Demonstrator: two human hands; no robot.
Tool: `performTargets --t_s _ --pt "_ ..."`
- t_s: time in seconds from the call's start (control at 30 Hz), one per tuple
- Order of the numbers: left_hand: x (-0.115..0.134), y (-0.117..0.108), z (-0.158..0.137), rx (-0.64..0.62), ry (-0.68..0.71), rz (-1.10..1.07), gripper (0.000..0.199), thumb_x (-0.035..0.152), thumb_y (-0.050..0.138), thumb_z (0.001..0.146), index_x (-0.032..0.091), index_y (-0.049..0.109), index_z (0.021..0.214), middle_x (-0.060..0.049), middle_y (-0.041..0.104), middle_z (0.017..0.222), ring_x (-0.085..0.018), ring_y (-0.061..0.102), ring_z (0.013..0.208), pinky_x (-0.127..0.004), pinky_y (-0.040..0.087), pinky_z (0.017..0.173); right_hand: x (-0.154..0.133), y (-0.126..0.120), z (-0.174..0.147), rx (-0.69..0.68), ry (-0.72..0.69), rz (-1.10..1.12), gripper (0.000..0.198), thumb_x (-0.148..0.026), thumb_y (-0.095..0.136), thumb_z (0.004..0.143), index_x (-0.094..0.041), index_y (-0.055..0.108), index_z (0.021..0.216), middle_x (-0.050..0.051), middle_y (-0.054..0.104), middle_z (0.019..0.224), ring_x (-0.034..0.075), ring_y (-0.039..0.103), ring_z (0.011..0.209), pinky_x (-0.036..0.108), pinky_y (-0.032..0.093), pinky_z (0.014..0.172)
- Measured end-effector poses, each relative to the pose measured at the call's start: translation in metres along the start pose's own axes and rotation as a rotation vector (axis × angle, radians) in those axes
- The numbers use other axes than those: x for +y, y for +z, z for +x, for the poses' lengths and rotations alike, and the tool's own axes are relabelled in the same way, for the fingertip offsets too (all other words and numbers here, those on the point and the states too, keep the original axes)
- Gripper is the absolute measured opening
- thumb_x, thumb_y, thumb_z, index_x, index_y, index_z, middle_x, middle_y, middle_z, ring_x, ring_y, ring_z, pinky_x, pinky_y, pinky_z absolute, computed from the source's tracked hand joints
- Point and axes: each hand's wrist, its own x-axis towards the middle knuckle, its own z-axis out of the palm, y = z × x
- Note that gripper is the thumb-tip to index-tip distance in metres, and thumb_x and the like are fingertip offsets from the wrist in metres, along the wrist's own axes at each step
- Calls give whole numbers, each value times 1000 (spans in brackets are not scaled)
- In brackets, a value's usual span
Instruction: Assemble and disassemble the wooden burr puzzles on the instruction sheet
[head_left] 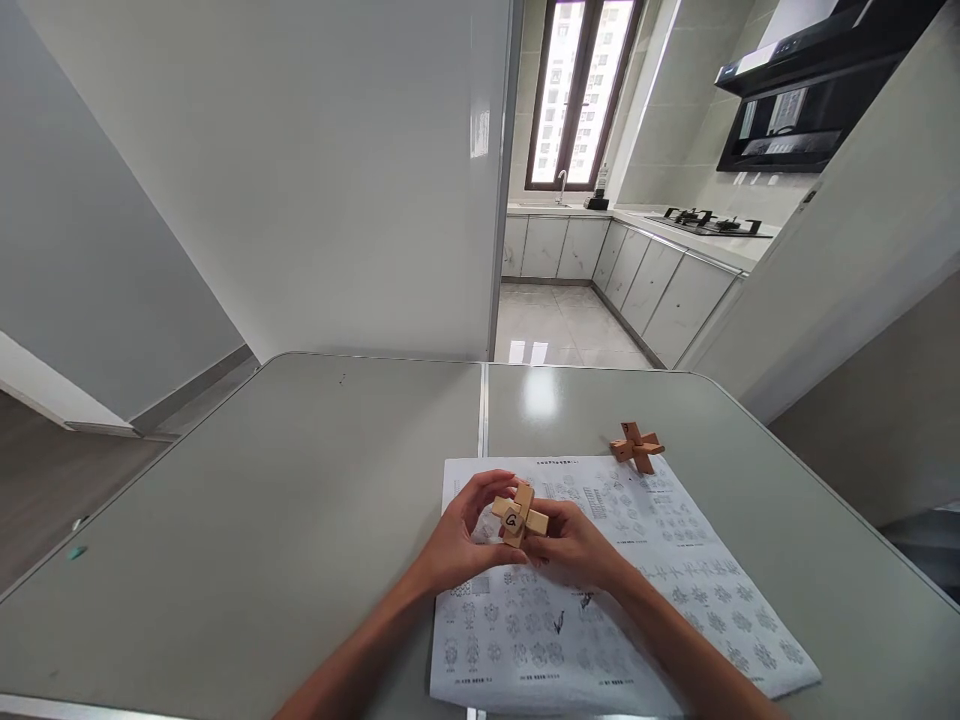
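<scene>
A light wooden burr puzzle (513, 521) made of interlocking bars, with a letter "G" on one bar end, is held just above a printed sheet (637, 560). My left hand (469, 535) curves around its left side, fingers over the far side and thumb along the near edge. From the right, my right hand (571, 545) pinches it, with fingertips against the right and lower bars. Parts of the puzzle are hidden behind the fingers. Rows of small puzzle drawings and a few handwritten marks cover the sheet.
A second, darker wooden burr puzzle (637, 447) stands at the sheet's far right corner. The grey folding table (225, 540) has a metal seam (483, 405) down its middle. A small green bit (76, 552) lies near the left edge. Beyond the table is a kitchen doorway.
</scene>
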Motion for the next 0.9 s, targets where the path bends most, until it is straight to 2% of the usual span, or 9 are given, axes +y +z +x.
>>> performTargets --t_s 0.27,0.4,0.47,0.6,0.73,0.9 --pt "-2 -4 1 -88 -13 -96 85 25 94 68 31 51 141 -12 59 144 -32 55 134 -48 42 114 -4 0 -1 -12 -34 -56 29 -46 77 84 -18 72 88 -1 60 71 11 50 55 27 43 55" --pt "4 -2 1 -30 -36 -39 79 28 88 76 31 50 145 -12 57 148 -30 55 135 -49 42 116 -5 1 -1 135 -102 -172 28 -46 74 87 -19 73 96 1 66 79 14 53 60 28 47 57" --pt "6 0 2 23 -47 31 77 30 89 75 30 54 142 -10 60 145 -31 55 135 -49 40 117 -5 3 -1 221 -124 -236 27 -44 74 87 -21 74 100 3 70 84 16 55 63 30 48 60" --pt "5 3 3 104 -60 120 79 32 93 68 29 57 138 -9 65 138 -31 57 133 -48 41 117 -2 6 -1 362 -145 -434 14 -36 72 86 -22 73 91 -1 63 69 16 52 59 30 45 59" --pt "3 4 2 129 -79 155 63 37 88 75 27 62 132 -8 67 134 -29 61 127 -44 45 112 7 7 0 410 -178 -563 2 -23 68 82 -24 67 83 -3 60 62 16 51 56 30 43 58" --pt "4 4 2 121 -107 208 56 40 82 80 24 65 130 -7 72 125 -28 66 117 -39 51 103 11 10 0 438 -158 -448 40 -18 69 77 -26 53 113 -4 69 75 15 54 57 30 46 61"
